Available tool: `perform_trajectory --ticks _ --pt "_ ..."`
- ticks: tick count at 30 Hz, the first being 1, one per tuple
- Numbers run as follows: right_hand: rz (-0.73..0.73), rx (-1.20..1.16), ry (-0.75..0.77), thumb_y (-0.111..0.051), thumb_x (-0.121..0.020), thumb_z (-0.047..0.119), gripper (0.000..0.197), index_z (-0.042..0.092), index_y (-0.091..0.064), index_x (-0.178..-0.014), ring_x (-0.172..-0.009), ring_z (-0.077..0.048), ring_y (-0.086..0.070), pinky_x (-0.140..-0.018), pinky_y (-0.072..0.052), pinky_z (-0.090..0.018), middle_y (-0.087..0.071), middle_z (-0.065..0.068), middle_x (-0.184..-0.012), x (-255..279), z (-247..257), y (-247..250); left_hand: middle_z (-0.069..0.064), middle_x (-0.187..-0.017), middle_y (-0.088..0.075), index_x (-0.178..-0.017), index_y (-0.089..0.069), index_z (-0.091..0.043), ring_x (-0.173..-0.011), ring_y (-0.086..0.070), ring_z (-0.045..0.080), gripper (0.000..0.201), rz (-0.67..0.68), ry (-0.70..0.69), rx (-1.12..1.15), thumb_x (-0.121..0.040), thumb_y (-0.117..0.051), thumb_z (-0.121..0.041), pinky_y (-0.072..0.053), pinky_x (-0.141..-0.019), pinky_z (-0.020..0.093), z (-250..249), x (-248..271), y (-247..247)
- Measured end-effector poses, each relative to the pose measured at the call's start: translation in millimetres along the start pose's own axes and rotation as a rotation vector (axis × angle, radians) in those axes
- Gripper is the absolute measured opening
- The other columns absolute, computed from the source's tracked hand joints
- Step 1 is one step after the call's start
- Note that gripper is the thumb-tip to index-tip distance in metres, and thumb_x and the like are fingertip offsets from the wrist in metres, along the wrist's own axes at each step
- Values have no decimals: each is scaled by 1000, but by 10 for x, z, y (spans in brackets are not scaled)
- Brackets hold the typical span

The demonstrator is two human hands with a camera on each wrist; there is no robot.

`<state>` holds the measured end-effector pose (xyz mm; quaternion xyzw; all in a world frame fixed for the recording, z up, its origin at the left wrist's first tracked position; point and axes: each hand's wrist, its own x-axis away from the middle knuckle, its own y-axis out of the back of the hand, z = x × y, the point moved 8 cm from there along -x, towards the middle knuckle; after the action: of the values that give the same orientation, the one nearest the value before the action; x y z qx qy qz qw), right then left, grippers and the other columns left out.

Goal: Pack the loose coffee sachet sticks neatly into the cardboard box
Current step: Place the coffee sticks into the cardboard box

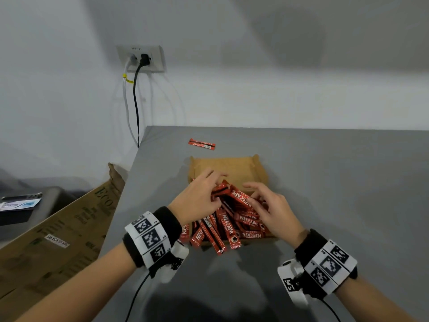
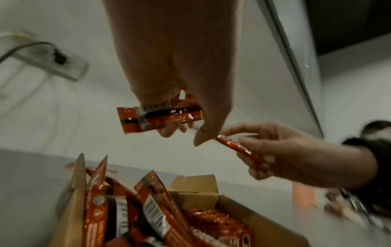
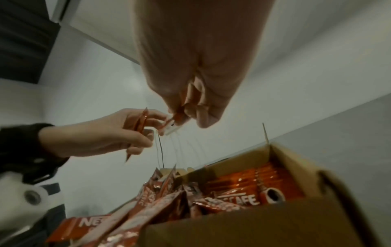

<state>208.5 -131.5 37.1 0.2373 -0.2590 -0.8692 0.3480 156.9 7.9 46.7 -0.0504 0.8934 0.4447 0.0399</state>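
An open cardboard box (image 1: pixel 223 165) sits mid-table, its near half heaped with red coffee sachet sticks (image 1: pixel 226 225); some lean over the front edge. My left hand (image 1: pixel 214 189) hovers above the heap, and in the left wrist view it grips a couple of sachets (image 2: pixel 157 117) between thumb and fingers. My right hand (image 1: pixel 253 194) is close beside it, pinching one sachet (image 2: pixel 234 145) by its end; the right wrist view shows the same pinch (image 3: pixel 178 115). Flat-stacked sachets (image 3: pixel 249 183) line the box's right side. One stray sachet (image 1: pixel 201 144) lies on the table beyond the box.
The grey table (image 1: pixel 336 182) ends at the wall behind and has its left edge close to the box. A large printed carton (image 1: pixel 58 240) leans against that left edge. A wall socket (image 1: pixel 141 59) with cables hangs behind the table's corner.
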Motion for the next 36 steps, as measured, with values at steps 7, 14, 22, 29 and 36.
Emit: perform_trajectory --ticks 7,14,22,29,36 --pt "1 96 91 -58 -90 12 28 20 -58 -116 -84 8 -55 -77 -40 -2 -62 8 -84 -14 -38 5 -3 -96 -69 -100 -67 -12 -83 -63 3 18 -33 52 133 -87 -63 -25 -53 -76 18 21 -75 116" --pt "5 79 59 -67 -80 4 61 30 -39 -127 -86 0 -53 -72 -43 -8 -55 11 -97 -69 -134 -9 3 -89 -68 -93 -66 -8 -79 -64 13 13 -40 69 92 -89 -62 -19 -53 -78 34 146 -71 55" --pt "-11 -31 -102 -40 -97 25 31 13 -49 -125 -87 4 -60 -78 -47 -8 -63 9 -94 -98 -154 -95 -1 -90 -66 -97 -54 -14 -61 -57 0 5 -179 85 142 -92 -55 -15 -48 -57 14 43 14 59" --pt "-165 -36 -35 -60 -88 16 5 18 -59 -92 -75 6 -60 -69 -47 -6 -60 18 -83 -306 39 153 0 -106 -66 -108 -57 -13 -92 -64 11 17 -90 14 90 -92 -57 -19 -53 -80 25 -180 -4 -183" --pt "-364 86 -169 -68 -82 12 11 3 -65 -89 -56 -5 -61 -62 -54 -18 -67 -1 -74 -101 -388 563 1 -93 -66 -93 -65 -11 -75 -63 15 13 170 -22 -293 -89 -59 -21 -55 -68 30 -169 -181 -550"
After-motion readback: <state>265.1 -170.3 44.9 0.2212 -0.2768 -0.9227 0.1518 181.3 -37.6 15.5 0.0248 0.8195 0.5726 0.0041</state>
